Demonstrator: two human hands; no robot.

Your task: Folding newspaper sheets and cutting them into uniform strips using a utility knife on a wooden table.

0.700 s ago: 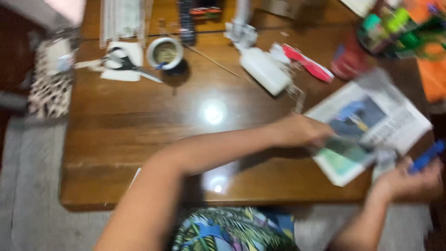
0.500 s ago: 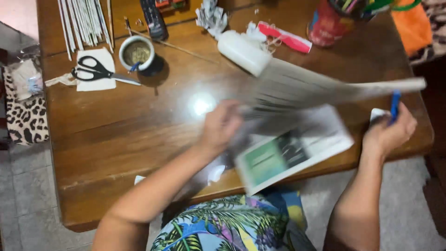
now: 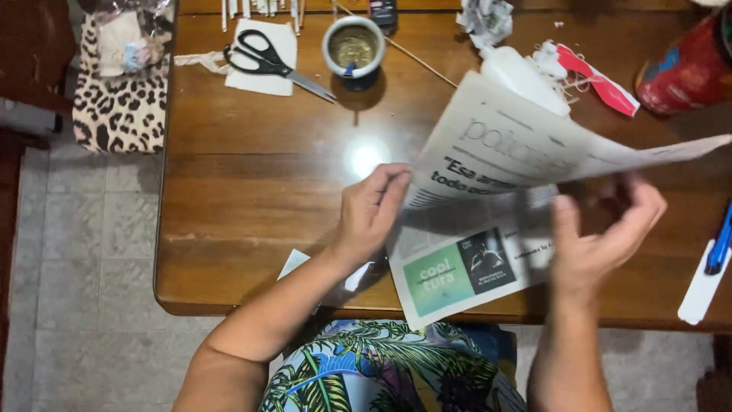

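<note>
A newspaper [image 3: 457, 275] lies at the near edge of the brown wooden table [image 3: 252, 183]. One sheet of it [image 3: 518, 145] is lifted and arches over the rest. My left hand [image 3: 372, 212] pinches that sheet's left edge between fingers and thumb. My right hand [image 3: 602, 233] hovers beside the lower pages under the raised sheet, palm turned inward, fingers spread, holding nothing. A blue pen [image 3: 718, 246] rests on a white paper strip [image 3: 695, 294] at the table's right edge, just right of my right hand.
Black-handled scissors [image 3: 267, 53] lie on a white slip at the back left, next to a round cup [image 3: 352, 46]. A white bottle [image 3: 512, 67], a red-and-white tool [image 3: 598, 76] and a red can [image 3: 690, 72] stand behind the newspaper. A leopard-print bag [image 3: 118, 107] sits left of the table.
The top sheet has swung up higher and toward the left. The blue pen has left my right hand and now lies on the white strip. The view has shifted closer.
</note>
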